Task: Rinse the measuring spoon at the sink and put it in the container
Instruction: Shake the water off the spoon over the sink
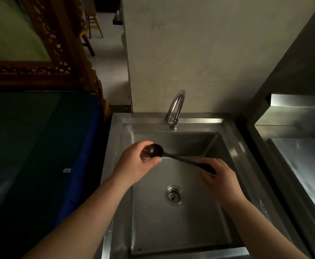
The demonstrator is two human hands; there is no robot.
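Clearly both hands are busy with the spoon (171, 157). The left hand (137, 164) curls around its dark round bowl, thumb and fingers closed on it, while the right hand (219, 177) pinches the far end of the long handle. Held this way, the spoon lies nearly level above the steel sink (115, 146), a little in front of the curved tap (176, 107). No water can be seen running, and the spoon's bowl sits to the left of the spout rather than under it. So the rinse looks to be in hand, whether rubbing or not quite begun is hard to say. Next the tap likely needs opening, or the bowl brought under the spout. The container is not in view.
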